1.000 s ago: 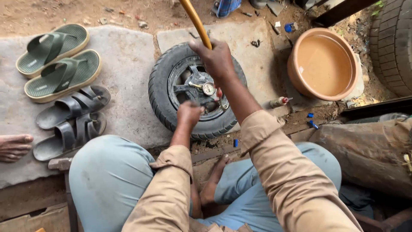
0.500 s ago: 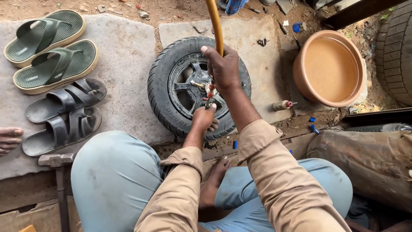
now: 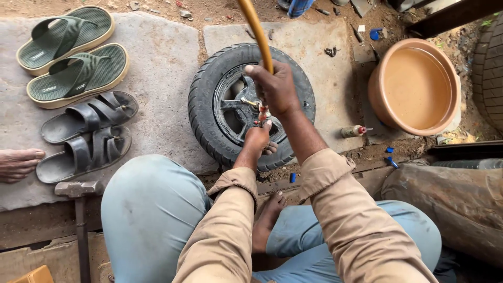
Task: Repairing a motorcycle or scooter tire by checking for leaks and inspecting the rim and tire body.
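a small black tyre on its dark wheel [image 3: 209,112] lies flat on a grey stone slab [image 3: 157,63], just in front of the seated person's knees. the right hand [image 3: 275,89] is closed around a yellow-orange hose [image 3: 257,29] over the wheel's centre; the hose runs up and out of the top edge, so its far end is cut off. below that fist a small metal fitting with a red part [image 3: 262,111] shows in bits, mostly covered by the hand, and how it meets the wheel is hard to make out. the left hand [image 3: 258,140] rests on the tyre's near side, fingers curled at the fitting; whether that grip pinches it or only touches cannot be told, since the fingertips are hidden. both forearms in tan sleeves cover the near rim of the tyre.

left of the tyre, on the slab, lie a pair of green sandals [image 3: 68,55] and a pair of black sandals [image 3: 86,133]. a bare foot of another person [image 3: 18,163] enters from the left edge, cut off at the instep. a hammer [image 3: 78,196] lies by the left knee, its handle running out of the bottom. right of the tyre stands a terracotta-coloured basin of cloudy water [image 3: 416,89], with a small bottle with a red tip [image 3: 353,131] on the ground between them. a larger tyre [image 3: 490,63] is cut by the right edge.
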